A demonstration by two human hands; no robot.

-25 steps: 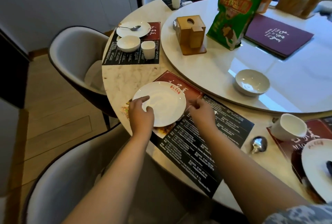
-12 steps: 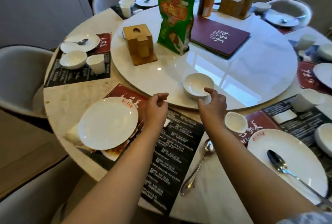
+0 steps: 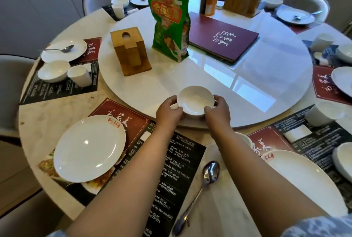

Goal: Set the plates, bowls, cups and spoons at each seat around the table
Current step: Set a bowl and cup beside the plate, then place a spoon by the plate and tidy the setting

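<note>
A small white bowl (image 3: 195, 101) sits at the near edge of the white turntable (image 3: 247, 88). My left hand (image 3: 168, 112) grips its left side and my right hand (image 3: 218, 112) grips its right side. In front of me, a white plate (image 3: 88, 148) lies on the left part of a red and black placemat (image 3: 177, 162). A metal spoon (image 3: 202, 189) lies on the bare marble just right of that mat. A white cup (image 3: 242, 137) is mostly hidden behind my right forearm.
The seat at left has a plate (image 3: 63, 51) with spoon, bowl (image 3: 54, 70) and cup (image 3: 79, 76). The turntable carries a wooden box (image 3: 129, 51), a green bag (image 3: 169, 21) and a maroon menu (image 3: 222, 37). More plates, bowls and a cup (image 3: 323, 113) stand at right.
My left hand let go of the plate on the mat. Both hands reached forward to the turntable and closed on the small white bowl. My view shifted right.
</note>
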